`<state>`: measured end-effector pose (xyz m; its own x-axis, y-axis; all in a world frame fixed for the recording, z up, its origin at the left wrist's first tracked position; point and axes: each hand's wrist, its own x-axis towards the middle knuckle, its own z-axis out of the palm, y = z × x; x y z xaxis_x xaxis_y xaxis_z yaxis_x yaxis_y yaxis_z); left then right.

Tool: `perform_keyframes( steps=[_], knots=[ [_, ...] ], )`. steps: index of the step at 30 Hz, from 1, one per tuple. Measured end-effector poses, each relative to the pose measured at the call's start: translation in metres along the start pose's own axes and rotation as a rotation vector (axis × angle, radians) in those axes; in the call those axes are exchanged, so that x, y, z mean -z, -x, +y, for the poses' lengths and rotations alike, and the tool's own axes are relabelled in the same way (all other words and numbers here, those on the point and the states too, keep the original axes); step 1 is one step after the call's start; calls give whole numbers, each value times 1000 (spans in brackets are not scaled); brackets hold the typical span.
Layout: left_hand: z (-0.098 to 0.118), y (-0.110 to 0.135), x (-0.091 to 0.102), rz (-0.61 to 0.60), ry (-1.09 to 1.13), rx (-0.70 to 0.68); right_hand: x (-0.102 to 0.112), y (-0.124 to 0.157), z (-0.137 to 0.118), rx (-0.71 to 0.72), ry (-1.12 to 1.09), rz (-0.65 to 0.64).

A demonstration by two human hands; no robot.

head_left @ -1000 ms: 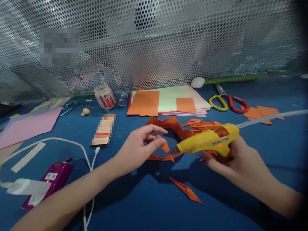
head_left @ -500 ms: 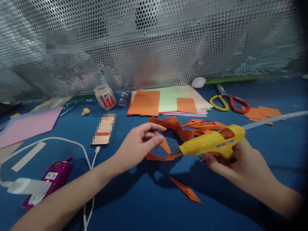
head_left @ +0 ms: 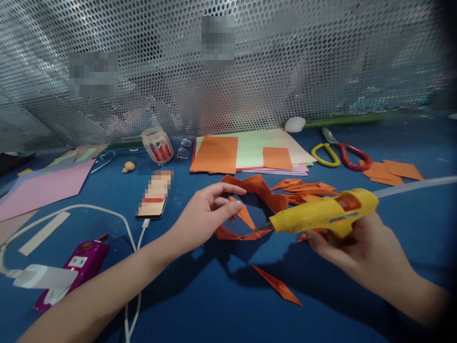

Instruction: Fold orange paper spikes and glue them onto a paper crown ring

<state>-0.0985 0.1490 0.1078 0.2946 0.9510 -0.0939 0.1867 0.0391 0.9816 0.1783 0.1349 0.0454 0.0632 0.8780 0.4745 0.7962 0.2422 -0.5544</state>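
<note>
A ring of folded orange paper [head_left: 266,188] lies in the middle of the blue table. My left hand [head_left: 210,209] is at its left side, thumb and fingers closed on a pointed folded orange paper piece [head_left: 244,215] that reaches down to the ring's near edge. In my right hand [head_left: 364,247] is a yellow hot glue gun [head_left: 321,212], its dark nozzle close to the tip of that piece; whether they touch I cannot tell. One loose folded orange piece [head_left: 278,285] lies nearer to me. More folded pieces [head_left: 303,186] are piled behind the glue gun.
Stacked coloured paper [head_left: 250,138] lies at the back before a perforated metal panel [head_left: 250,81]. Scissors [head_left: 357,157] and orange squares [head_left: 392,171] are at right. A jar [head_left: 157,145], a phone [head_left: 155,195] on a white cable and a purple power strip [head_left: 85,259] are at left.
The glue gun and my right hand have shifted slightly right, the nozzle still near the same spot. My left hand keeps its hold on the folded piece. The view has tilted a little.
</note>
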Motion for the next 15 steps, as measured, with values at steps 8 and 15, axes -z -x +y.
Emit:
perform_keyframes(
  steps=[8, 15],
  knots=[
    [0, 0, -1, 33, 33, 10, 0, 5, 17, 11, -158, -27],
    [1, 2, -3, -16, 23, 25, 1, 1, 6, -32, -222, -70]
  ],
)
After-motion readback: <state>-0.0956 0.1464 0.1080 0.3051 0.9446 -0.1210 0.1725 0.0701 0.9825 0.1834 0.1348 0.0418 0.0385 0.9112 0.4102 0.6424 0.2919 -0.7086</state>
